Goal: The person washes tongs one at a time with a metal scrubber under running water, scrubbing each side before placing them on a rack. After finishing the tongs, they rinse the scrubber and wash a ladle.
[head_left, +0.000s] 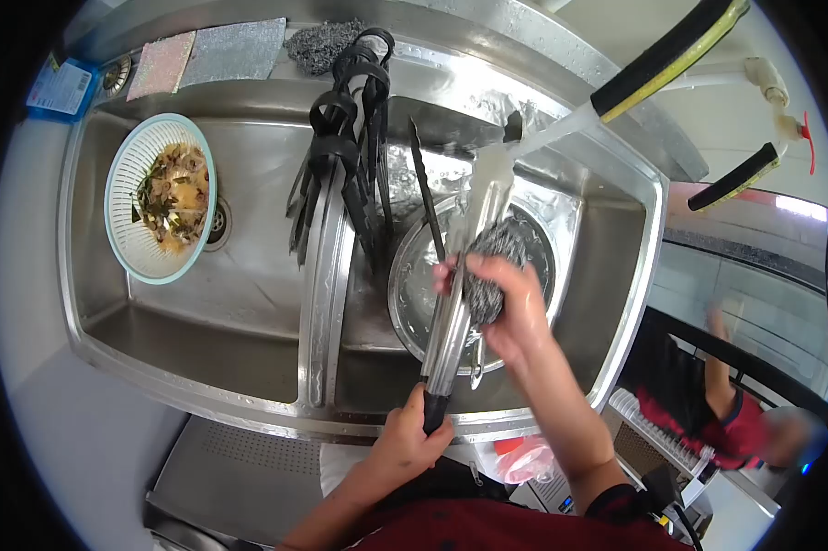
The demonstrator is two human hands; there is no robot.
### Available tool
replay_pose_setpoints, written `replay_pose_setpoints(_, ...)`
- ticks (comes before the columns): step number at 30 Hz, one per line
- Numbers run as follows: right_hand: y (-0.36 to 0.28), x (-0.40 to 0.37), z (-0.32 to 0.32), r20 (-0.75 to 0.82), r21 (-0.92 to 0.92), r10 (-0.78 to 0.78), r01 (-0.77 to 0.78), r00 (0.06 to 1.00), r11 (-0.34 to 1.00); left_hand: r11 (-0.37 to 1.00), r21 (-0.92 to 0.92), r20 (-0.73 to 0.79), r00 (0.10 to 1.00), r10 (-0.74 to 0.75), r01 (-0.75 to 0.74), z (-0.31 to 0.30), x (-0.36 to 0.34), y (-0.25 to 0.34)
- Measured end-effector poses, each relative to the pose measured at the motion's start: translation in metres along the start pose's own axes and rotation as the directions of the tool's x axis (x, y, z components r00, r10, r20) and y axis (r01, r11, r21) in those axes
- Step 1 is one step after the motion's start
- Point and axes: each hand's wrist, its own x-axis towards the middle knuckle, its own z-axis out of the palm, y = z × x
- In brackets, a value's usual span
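Observation:
My left hand [407, 443] is closed around the black end of a pair of metal tongs [445, 342]. The tongs slant up and away over the right sink basin, with one dark, scalloped arm apart from the other. My right hand [517, 308] presses a grey steel wool scourer [499, 241] against the tongs' middle, its fingers wrapped round both. Water from a black-and-yellow hose [666, 60] runs over the far part of the tongs. Below them, a round metal bowl [547, 262] sits in the basin with water in it.
Several black tongs [336, 138] hang over the sink divider [320, 349]. A white strainer basket [125, 207] with food scraps stands in the left basin. Cloths [235, 52] and another scourer [320, 48] lie on the back ledge. At the right, another person [699, 404] is nearby.

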Motion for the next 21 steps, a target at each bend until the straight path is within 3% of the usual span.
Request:
replay_pose_setpoints(1, -0.006, 0.008, -0.004, 0.050, -0.010, -0.003, 0.004, 0.999, 1.000, 1.000, 0.007, -0.005, 1.000, 0.017, -0.017, 0.001, -0.002, -0.002)
replay_pose_setpoints(2, -0.020, 0.023, -0.002, -0.003, 0.170, 0.005, -0.005, 1.000, 0.985, 1.000, 0.003, -0.002, 1.000, 0.011, -0.011, 0.001, -0.003, -0.006)
replay_pose_setpoints(5, -0.043, 0.042, -0.010, -0.030, 0.122, -0.027, 0.030, 0.999, 0.992, 0.992, 0.115, -0.001, 0.999, 0.053, -0.052, 0.002, 0.001, -0.007)
replay_pose_setpoints(7, -0.001, 0.011, -0.014, -0.009, 0.071, -0.022, 0.023, 1.000, 0.997, 0.994, 0.009, 0.045, 0.993, -0.109, 0.108, -0.001, 0.002, 0.007)
replay_pose_setpoints(8, 0.013, -0.010, -0.005, -0.052, 0.067, 0.029, -0.025, 0.998, 0.997, 0.994, 0.003, 0.044, 0.993, -0.113, 0.113, -0.001, 0.002, 0.002)
replay_pose_setpoints(9, 0.020, -0.016, -0.004, -0.058, 0.141, 0.068, -0.059, 0.996, 0.988, 0.998, 0.045, 0.001, 0.999, -0.045, 0.045, -0.001, 0.004, -0.007)
replay_pose_setpoints(11, 0.006, 0.013, -0.023, 0.067, -0.021, 0.031, -0.029, 0.997, 0.999, 0.996, 0.091, -0.038, 0.999, 0.010, -0.007, 0.001, 0.002, -0.011)
replay_pose_setpoints(13, -0.036, 0.048, -0.015, -0.010, 0.075, -0.021, 0.021, 1.000, 0.997, 0.999, 0.052, -0.001, 1.000, -0.014, 0.014, 0.004, 0.001, -0.001)
replay_pose_setpoints(15, -0.036, 0.043, -0.003, 0.028, 0.171, -0.076, 0.070, 0.997, 0.983, 0.998, 0.055, 0.008, 1.000, 0.010, -0.010, 0.003, 0.001, 0.000)
replay_pose_setpoints(17, 0.009, 0.011, -0.013, 0.088, 0.041, -0.047, 0.044, 0.995, 0.998, 0.999, -0.029, 0.009, 1.000, -0.029, 0.029, 0.000, 0.003, 0.003)
replay_pose_setpoints(18, 0.022, -0.014, -0.005, 0.021, -0.016, 0.025, -0.025, 0.999, 1.000, 0.999, -0.030, 0.009, 0.999, -0.035, 0.035, -0.002, 0.004, 0.002)
replay_pose_setpoints(19, 0.028, -0.025, 0.003, -0.002, 0.112, 0.081, -0.081, 0.997, 0.990, 0.999, -0.015, -0.013, 0.999, -0.043, 0.043, -0.004, 0.005, 0.002)
replay_pose_setpoints(21, 0.017, -0.008, -0.009, 0.010, -0.027, 0.046, -0.045, 0.999, 0.999, 0.998, 0.001, -0.035, 0.997, -0.063, 0.063, -0.004, 0.004, 0.000)
